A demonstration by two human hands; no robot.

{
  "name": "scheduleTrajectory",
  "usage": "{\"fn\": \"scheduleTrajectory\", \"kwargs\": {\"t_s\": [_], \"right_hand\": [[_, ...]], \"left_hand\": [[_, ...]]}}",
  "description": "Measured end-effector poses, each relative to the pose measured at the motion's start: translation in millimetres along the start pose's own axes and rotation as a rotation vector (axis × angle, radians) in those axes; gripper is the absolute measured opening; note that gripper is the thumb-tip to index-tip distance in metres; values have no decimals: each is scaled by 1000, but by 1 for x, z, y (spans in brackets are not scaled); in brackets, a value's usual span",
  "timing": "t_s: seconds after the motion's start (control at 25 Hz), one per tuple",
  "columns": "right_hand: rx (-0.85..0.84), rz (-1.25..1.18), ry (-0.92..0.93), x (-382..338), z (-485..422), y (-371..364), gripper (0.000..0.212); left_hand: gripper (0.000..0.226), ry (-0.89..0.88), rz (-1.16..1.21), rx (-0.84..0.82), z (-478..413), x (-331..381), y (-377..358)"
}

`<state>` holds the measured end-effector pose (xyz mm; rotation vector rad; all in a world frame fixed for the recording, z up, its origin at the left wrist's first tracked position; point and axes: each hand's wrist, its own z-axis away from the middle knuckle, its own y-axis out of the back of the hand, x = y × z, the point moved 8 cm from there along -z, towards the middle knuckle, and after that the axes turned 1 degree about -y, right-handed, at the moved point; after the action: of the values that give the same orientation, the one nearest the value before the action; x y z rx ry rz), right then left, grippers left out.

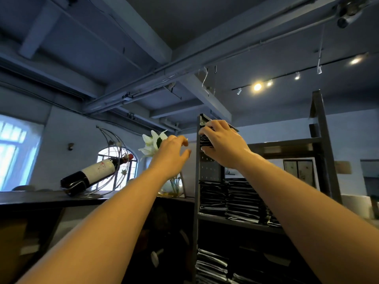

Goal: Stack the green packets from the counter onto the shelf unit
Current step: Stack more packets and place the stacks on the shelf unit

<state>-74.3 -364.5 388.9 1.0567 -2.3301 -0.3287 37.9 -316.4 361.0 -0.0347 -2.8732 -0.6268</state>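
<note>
At the top tier of the shelf unit (197, 181) — right hand (222, 144) has its fingers curled round a packet stack (205, 140), close to the left post. Packets look dark in this light. Left hand (170, 156) hovers just left of the post, fingers spread and relaxed, holding nothing. Behind it: white lilies (152, 143) in a glass vase (174, 186), partly hidden by the wrist. Stored packets (242, 199) fill the middle tier in two piles; more lie on the tier below. Left along the dark counter (41, 196) — a wine bottle (96, 171) tilted in a wire holder (121, 144). Track lights (257, 86) overhead, beamed ceiling, bright window (12, 148) far left.
</note>
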Motion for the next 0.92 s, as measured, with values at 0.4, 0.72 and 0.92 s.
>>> {"fn": "scheduleTrajectory", "kwargs": {"t_s": [0.4,0.72,0.92], "right_hand": [[-291,-194,114,-122,52,-54,47],[-535,-402,192,-261,86,-130,50],[-674,-509,222,-337,116,-180,51]], "left_hand": [[38,76,-406,-377,111,-90,62],[53,289,-587,-552,238,-179,97],[55,450,-565,-674,315,-230,103]]}}
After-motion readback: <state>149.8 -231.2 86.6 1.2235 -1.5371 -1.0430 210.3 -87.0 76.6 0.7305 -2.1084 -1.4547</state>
